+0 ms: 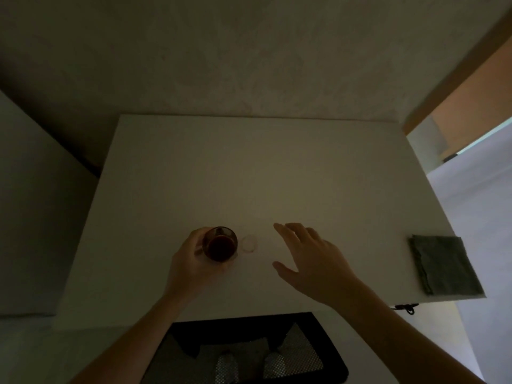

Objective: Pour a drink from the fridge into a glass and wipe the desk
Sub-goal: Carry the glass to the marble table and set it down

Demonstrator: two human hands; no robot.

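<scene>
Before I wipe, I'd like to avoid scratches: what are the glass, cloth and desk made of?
Glass: clear glass or plastic, since the dark drink shows through. Cloth: soft grey-green fabric, folded, matte, with wavy edges. Desk: smooth white top, matte, probably laminate or painted board; dim light leaves it open.

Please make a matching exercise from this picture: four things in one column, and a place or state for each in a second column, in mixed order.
Things:
1. glass
2. cloth
3. right hand
4. ring mark

Places or states:
a. open, fingers spread, above the desk
b. folded, at the desk's right edge
c. holds a dark drink, gripped by the left hand
d. faint, on the desk just right of the glass

Pairs: 1-c, 2-b, 3-a, 4-d
</scene>
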